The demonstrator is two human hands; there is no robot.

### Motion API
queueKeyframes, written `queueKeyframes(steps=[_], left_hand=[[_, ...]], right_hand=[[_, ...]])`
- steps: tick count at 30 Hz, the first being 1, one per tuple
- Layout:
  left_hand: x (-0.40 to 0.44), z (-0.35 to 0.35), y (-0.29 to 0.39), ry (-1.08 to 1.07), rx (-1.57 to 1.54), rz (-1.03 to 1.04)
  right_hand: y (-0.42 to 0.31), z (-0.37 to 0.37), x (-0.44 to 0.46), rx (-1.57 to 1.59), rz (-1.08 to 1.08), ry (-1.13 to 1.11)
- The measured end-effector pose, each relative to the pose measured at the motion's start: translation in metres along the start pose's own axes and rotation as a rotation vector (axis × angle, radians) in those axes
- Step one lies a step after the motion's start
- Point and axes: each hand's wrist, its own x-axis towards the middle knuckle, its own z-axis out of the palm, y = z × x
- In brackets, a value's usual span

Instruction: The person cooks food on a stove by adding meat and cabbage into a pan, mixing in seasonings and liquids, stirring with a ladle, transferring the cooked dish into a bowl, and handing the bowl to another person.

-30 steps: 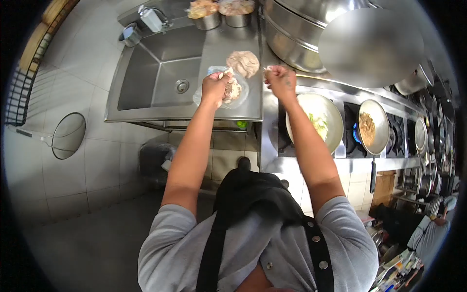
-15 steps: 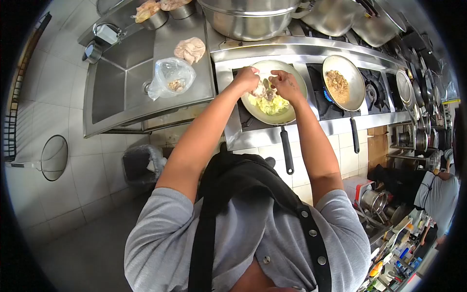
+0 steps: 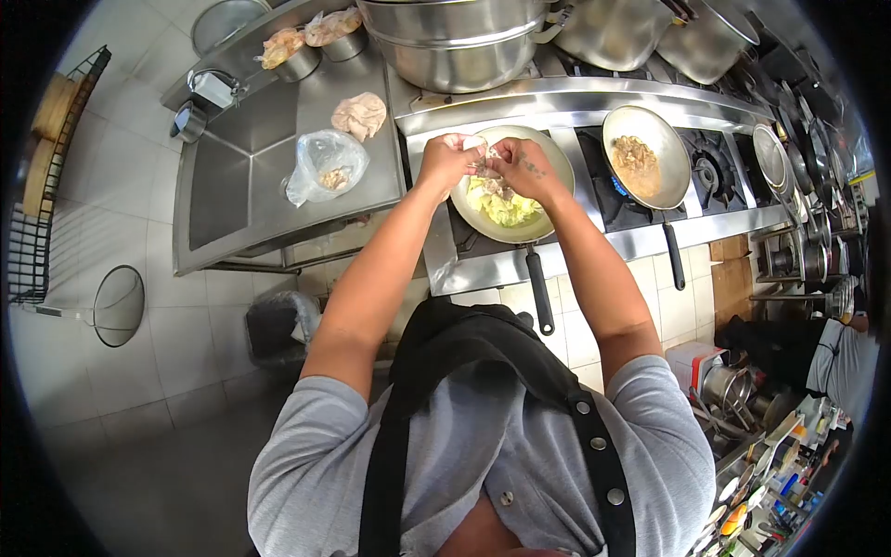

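My left hand [image 3: 445, 162] and my right hand [image 3: 525, 169] meet over the far left part of a pale frying pan [image 3: 559, 200] on the stove. Both are closed, fingertips pinched on a small whitish, partly see-through thing [image 3: 479, 153] that looks like a plastic bag; fingers hide much of it. Chopped light-green cabbage [image 3: 506, 207] lies in the pan below, with some brownish meat pieces [image 3: 499, 188] on its far side. The black pan handle [image 3: 539, 295] points toward my body.
Right of it, a second frying pan [image 3: 680, 162] with browned food sits over a blue flame. A plastic bag with meat bits [image 3: 325, 167] and a pale bundled bag [image 3: 359, 115] lie on the steel sink counter [image 3: 380, 158]. A large steel pot [image 3: 455, 46] stands behind.
Both hands have moved slightly left and closer together, now meeting at the small whitish thing. The view has shifted a little.
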Motion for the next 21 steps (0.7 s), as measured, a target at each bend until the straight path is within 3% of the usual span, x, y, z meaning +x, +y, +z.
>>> queueKeyframes(steps=[6,9,11,14,15,16,19,21], left_hand=[[-0.006,0.012,-0.01,0.102,-0.011,0.147],[0.005,0.021,-0.033,0.353,0.139,0.305],[0.011,0.029,-0.043,0.445,-0.012,0.337],[-0.005,0.032,-0.028,0.497,-0.143,0.31],[-0.004,0.028,-0.027,0.486,-0.208,0.295],[-0.003,0.023,-0.028,0.476,-0.275,0.278],[-0.007,0.007,-0.026,0.354,-0.036,0.123],[-0.006,0.008,-0.027,0.285,0.015,0.006]], right_hand=[[-0.002,0.016,-0.007,-0.107,-0.049,0.197],[-0.001,0.025,-0.006,-0.144,-0.106,0.352],[0.002,0.03,-0.005,-0.106,-0.103,0.459],[0.022,0.024,0.003,0.169,0.198,0.585],[0.022,0.011,-0.001,0.254,0.197,0.633],[0.034,0.003,-0.003,0.143,0.199,0.578],[0.072,-0.013,-0.001,-0.191,0.157,0.406],[0.082,-0.011,0.0,-0.002,0.143,0.271]])
